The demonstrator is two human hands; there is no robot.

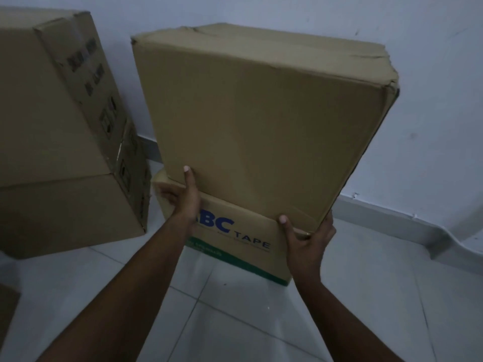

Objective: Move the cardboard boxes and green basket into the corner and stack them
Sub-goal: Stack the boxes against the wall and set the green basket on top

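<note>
The plain brown box (pixel 261 121) sits on top of the box with "ABC TAPE" (pixel 235 231) printed on it, close to the white wall (pixel 392 35) at the far side. I think it is put there to make a stack, as the task asks. The top box looks a bit crooked, leaning toward the wall and sticking out past the lower box on the right, so it may need a push to sit straight.

The left hand (pixel 183 197) grips the near left bottom corner, thumb flat on the front. The right hand (pixel 308 236) grips the near right bottom corner the same way. Both arms reach out far from the body, and both hands are wrapped around the box edge.

A big box (pixel 60 126) stands at the left on the tiled floor (pixel 235 322). No green basket can be seen.
</note>
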